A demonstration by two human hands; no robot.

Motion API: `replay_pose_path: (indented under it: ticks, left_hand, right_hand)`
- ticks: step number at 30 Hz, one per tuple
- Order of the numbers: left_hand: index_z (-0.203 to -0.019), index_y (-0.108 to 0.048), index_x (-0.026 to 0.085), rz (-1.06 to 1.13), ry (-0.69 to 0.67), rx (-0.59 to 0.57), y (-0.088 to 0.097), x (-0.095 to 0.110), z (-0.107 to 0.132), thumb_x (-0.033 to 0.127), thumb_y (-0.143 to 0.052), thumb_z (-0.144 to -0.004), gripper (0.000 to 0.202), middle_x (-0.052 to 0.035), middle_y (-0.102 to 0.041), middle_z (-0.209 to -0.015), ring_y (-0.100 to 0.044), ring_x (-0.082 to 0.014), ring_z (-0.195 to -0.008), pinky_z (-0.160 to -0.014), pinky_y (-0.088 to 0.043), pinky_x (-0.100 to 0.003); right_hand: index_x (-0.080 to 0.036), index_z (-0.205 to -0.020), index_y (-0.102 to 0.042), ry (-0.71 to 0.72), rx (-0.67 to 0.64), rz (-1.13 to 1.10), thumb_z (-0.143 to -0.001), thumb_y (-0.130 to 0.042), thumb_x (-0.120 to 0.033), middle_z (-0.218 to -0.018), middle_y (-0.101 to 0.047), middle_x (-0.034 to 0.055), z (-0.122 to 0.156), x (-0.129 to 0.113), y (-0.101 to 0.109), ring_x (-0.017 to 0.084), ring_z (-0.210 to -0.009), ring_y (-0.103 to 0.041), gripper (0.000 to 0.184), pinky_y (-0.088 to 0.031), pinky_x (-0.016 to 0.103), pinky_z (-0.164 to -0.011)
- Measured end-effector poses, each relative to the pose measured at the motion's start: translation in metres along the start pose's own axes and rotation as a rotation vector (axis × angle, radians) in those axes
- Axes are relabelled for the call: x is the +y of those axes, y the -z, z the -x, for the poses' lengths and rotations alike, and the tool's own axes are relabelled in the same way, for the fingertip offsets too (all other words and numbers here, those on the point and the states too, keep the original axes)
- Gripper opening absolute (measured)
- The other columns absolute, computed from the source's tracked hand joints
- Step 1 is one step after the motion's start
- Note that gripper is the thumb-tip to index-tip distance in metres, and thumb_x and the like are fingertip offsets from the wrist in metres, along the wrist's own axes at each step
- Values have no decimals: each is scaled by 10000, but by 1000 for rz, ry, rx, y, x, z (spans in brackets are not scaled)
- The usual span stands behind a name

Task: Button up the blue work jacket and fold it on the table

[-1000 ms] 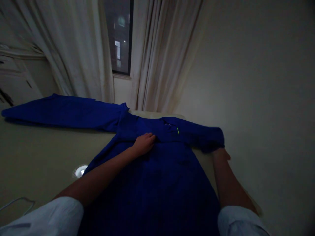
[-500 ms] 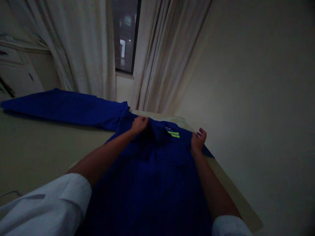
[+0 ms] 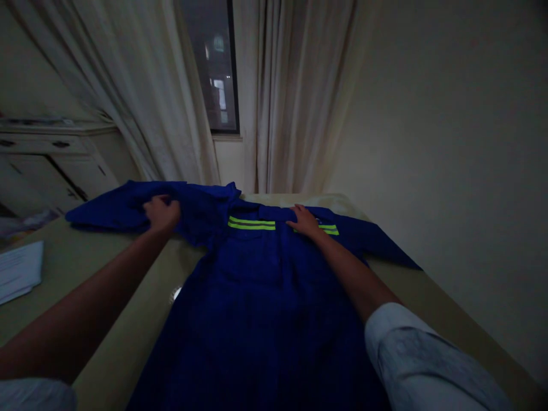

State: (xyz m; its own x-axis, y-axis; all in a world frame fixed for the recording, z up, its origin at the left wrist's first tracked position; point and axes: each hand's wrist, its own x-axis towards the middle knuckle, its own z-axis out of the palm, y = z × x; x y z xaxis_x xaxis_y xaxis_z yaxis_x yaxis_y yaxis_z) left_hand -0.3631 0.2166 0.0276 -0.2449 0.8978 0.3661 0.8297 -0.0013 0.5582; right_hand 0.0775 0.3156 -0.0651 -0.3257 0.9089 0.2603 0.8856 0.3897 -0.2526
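A dark blue work garment [image 3: 257,308], with yellow-green reflective strips across its chest, lies spread out on a pale table [image 3: 115,319]. Its left-hand sleeve [image 3: 107,205] stretches out to the left, and the other sleeve [image 3: 385,242] slopes down to the right. My left hand [image 3: 162,213] is at the left-hand sleeve, fingers curled in a pinch on its cloth. Over by the collar, my right hand [image 3: 305,221] rests on the garment with its fingers laid out, partly covering the right-hand strip. The garment's lower end runs out of view.
White papers [image 3: 20,271] lie at the table's left side. Beside the garment's left edge is a small shiny object [image 3: 175,294]. Behind stand a cabinet [image 3: 55,148], curtains [image 3: 295,97] and a window [image 3: 214,74]. A wall [image 3: 462,142] borders the right.
My left hand has moved left from the collar to the sleeve. My right hand has shifted from the right shoulder in to the collar. The collar now lies flatter, and both chest strips show.
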Motion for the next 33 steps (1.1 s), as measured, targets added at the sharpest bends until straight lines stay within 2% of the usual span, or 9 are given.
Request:
replay_pose_path:
  ticks: [2, 6, 10, 13, 18, 22, 26, 29, 33]
  left_hand:
    - [-1192, -633, 112, -46, 41, 19, -27, 9, 8, 308, -480, -955, 343, -156, -670, -1143, -607, -348, -1199, -1060, -474, -525]
    - [-1190, -646, 201, -179, -330, -248, -64, 33, 40, 312, -463, -979, 301, -127, -655, -1172, -631, -276, -1107, -1015, -511, -402]
    - [-1242, -636, 244, -339, -467, -266, -74, 40, 57, 335, -471, -1011, 298, -136, -618, -1317, -561, -314, -1235, -1110, -431, -463]
    - [-1366, -560, 212, -325, -339, -55, -61, 21, 44, 306, -464, -1008, 383, -161, -499, -1499, -465, -352, -1373, -1174, -355, -516]
    - [-1438, -424, 35, -328, 40, 282, -24, -42, 19, 134, -539, -894, 565, -272, -446, -1465, -351, -394, -1459, -1216, -278, -568]
    - [-1231, -578, 70, -440, 133, -104, -5, -85, 5, 167, -654, -823, 426, -177, -630, -1192, -527, -413, -1295, -1138, -396, -598]
    - [-878, -661, 167, -402, 67, -8, 10, -89, -21, 450, -592, -909, 293, -120, -652, -1024, -592, -425, -1219, -1011, -496, -616]
    - [-932, -686, 209, -315, 24, 198, 21, -79, -45, 536, -564, -902, 350, -119, -631, -1143, -550, -445, -1278, -1004, -502, -666]
    - [-982, -681, 206, -274, 16, 216, 23, -66, -67, 505, -654, -849, 328, -106, -626, -1149, -482, -451, -1342, -1099, -432, -696]
  right_hand:
    - [-180, -1454, -572, 34, -97, 98, -931, -709, -329, -1449, -611, 186, -10, -13, -1, 340, -1319, -579, 560, -432, 467, -1132]
    - [-197, -1357, -662, 87, -176, 158, -928, -626, -158, -1217, -744, 166, -38, -17, 14, 346, -1193, -664, 432, -450, 478, -1092]
    - [-142, -1483, -550, -88, 112, 64, -963, -515, -141, -1406, -641, 205, -84, -3, 51, 351, -1286, -612, 521, -460, 509, -1103]
    - [-75, -1576, -408, -113, 277, -47, -940, -583, -194, -1604, -429, 244, -96, -3, 66, 363, -1415, -502, 670, -422, 541, -1165]
    - [-223, -1534, -517, 374, -197, -289, -1001, -628, -410, -1408, -646, 142, 0, -52, 48, 299, -1214, -657, 575, -501, 475, -1090]
    - [-289, -1556, -509, 695, -536, -208, -942, -739, -461, -1400, -655, 119, 98, -82, 39, 301, -1234, -639, 678, -493, 454, -1078]
    - [-255, -1430, -627, 624, -421, -188, -1040, -564, -303, -1184, -723, 108, 129, -58, 56, 249, -1064, -687, 398, -529, 400, -969]
    - [-233, -1414, -615, 341, -268, -211, -1043, -547, -346, -1073, -732, 87, 136, -16, 71, 219, -875, -697, 395, -559, 370, -857]
    - [-184, -1455, -563, 92, -315, -21, -945, -630, -295, -1158, -721, 129, 148, 23, 77, 268, -965, -715, 526, -568, 417, -908]
